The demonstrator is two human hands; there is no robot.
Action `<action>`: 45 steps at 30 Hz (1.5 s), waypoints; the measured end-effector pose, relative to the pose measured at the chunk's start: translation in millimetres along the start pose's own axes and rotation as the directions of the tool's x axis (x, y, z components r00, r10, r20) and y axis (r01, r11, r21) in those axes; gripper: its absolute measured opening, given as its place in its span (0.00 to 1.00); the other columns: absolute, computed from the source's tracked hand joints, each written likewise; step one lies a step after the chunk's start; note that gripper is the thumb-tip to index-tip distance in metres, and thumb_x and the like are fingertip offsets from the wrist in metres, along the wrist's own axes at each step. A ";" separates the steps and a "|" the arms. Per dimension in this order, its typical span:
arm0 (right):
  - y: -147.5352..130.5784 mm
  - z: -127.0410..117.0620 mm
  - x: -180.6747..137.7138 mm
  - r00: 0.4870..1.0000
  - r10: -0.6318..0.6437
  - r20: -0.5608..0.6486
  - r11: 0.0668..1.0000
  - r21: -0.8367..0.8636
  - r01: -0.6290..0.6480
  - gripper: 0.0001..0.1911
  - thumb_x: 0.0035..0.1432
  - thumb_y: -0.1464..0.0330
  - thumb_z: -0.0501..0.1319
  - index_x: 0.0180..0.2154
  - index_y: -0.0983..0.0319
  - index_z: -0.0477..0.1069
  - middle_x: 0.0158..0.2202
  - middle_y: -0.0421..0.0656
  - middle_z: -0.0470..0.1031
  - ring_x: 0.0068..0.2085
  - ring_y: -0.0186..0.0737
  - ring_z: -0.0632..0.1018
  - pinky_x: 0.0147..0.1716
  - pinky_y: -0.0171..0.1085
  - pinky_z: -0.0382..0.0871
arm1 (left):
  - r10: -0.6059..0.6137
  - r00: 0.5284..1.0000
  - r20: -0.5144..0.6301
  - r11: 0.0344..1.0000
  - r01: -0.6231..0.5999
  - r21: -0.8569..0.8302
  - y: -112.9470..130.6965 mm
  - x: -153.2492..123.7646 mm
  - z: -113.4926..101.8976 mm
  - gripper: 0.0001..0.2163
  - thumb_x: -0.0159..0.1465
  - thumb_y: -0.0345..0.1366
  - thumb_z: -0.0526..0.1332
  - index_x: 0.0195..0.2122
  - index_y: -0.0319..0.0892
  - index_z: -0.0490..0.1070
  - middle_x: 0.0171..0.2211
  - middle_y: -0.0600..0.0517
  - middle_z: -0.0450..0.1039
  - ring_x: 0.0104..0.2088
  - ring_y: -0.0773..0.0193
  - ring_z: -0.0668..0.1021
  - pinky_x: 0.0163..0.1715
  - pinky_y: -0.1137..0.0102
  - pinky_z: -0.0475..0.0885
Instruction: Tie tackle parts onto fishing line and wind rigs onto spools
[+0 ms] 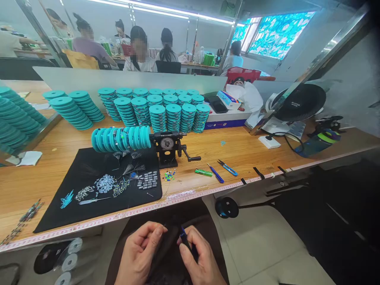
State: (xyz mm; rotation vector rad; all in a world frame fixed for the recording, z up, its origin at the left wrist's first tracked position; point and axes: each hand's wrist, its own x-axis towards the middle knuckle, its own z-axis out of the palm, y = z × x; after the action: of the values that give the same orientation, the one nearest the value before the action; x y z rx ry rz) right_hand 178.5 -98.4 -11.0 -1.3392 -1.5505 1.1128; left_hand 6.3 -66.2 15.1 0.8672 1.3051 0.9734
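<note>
My left hand (141, 250) is over my lap, below the table edge, with thumb and forefinger pinched. Whatever is between those fingertips is too fine to make out. My right hand (199, 253), just beside it, is closed around a slim dark tool (184, 238) with a blue part at its upper end; its kind is not clear. Nearest on the table lies a black mat (103, 211) with grey cylindrical pieces (147, 180), a heap of pale blue bits (105, 184) and a thin screwdriver-like tool (94, 200). A hand-cranked winder (168, 148) carries a row of turquoise foam spools (121, 138).
Stacks of turquoise spools (158, 118) line the back. Blue snips (228, 168), a blue pointed tool (215, 173) and a green tube (203, 172) lie right of the winder. A measuring tape (118, 216) runs along the front edge. A black fan (301, 102) stands right. People sit beyond the partition.
</note>
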 end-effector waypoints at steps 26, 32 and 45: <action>-3.3 3.2 -0.5 0.958 -0.285 0.004 0.925 -0.261 0.276 0.13 0.55 0.75 0.54 0.28 0.58 0.48 0.28 0.38 0.59 0.28 0.34 0.66 0.25 0.32 0.60 | -0.005 0.998 0.062 1.000 0.007 -0.028 -2.5 -8.0 1.5 0.16 0.56 0.48 0.68 0.24 0.38 0.73 0.17 0.58 0.58 0.19 0.74 0.56 0.15 0.80 0.52; 9.5 21.3 -14.5 0.960 -0.138 -0.244 0.983 -0.152 0.103 0.12 0.59 0.71 0.53 0.27 0.58 0.50 0.27 0.37 0.56 0.28 0.34 0.64 0.26 0.34 0.59 | -0.166 0.975 0.147 0.967 0.190 -0.171 -18.1 -6.1 -2.3 0.19 0.52 0.51 0.69 0.25 0.37 0.75 0.18 0.58 0.59 0.20 0.74 0.57 0.19 0.78 0.55; 5.7 5.3 -2.5 0.991 -0.080 -0.104 0.993 -0.090 0.071 0.12 0.62 0.67 0.53 0.28 0.58 0.52 0.30 0.39 0.62 0.30 0.36 0.67 0.30 0.35 0.62 | 0.020 0.993 0.119 0.997 -0.028 0.068 -5.1 3.4 -6.8 0.13 0.57 0.45 0.68 0.29 0.39 0.80 0.26 0.50 0.77 0.26 0.65 0.75 0.24 0.78 0.71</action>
State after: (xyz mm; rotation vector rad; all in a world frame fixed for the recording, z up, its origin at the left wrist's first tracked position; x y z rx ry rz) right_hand 175.5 -101.2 -18.1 -1.3634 -1.5720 0.9219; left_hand 0.0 -65.0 8.5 0.9816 1.2353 0.8862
